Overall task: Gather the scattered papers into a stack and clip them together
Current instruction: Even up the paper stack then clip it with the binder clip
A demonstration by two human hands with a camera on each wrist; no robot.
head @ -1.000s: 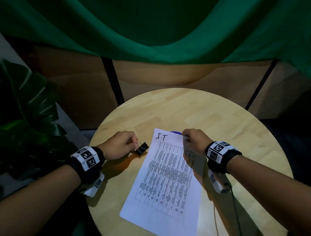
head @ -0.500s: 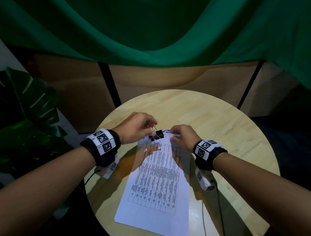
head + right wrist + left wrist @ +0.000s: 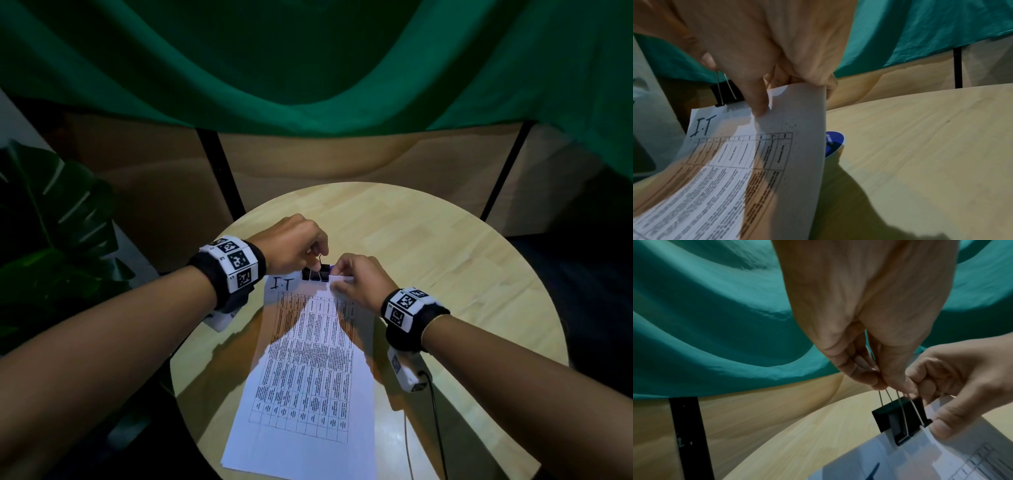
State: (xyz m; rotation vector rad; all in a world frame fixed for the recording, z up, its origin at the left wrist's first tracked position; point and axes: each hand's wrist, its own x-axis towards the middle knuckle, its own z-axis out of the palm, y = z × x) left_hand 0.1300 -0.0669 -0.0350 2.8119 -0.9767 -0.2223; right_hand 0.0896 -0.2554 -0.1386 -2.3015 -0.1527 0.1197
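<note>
From the head camera, a stack of papers (image 3: pixel 305 370) lies lengthwise on a round wooden table (image 3: pixel 445 257), its far edge lifted between two hands. The left hand (image 3: pixel 294 246) pinches the wire handles of a black binder clip (image 3: pixel 315 274) that sits on the far edge of the papers, just left of the right hand (image 3: pixel 363 281), which grips the far right corner of the stack. "I.T" is handwritten at the far left corner. A green cloth (image 3: pixel 308 68) hangs behind the table and a leafy plant (image 3: pixel 61 240) stands at the left. From the left wrist camera, the left hand (image 3: pixel 869 321) squeezes the clip's (image 3: pixel 898 418) wire handles between thumb and fingertips, and the clip's mouth straddles the paper edge (image 3: pixel 931 459); whether it has fully closed on the sheets is hard to tell. The right hand (image 3: pixel 962 386) holds the papers just beside it. From the right wrist camera, the right hand (image 3: pixel 766 56) curls over the raised corner of the papers (image 3: pixel 756 162), thumb on top, with the clip (image 3: pixel 725 94) at the left and a blue round sticker (image 3: pixel 833 142) on the table (image 3: pixel 920 146) beneath.
</note>
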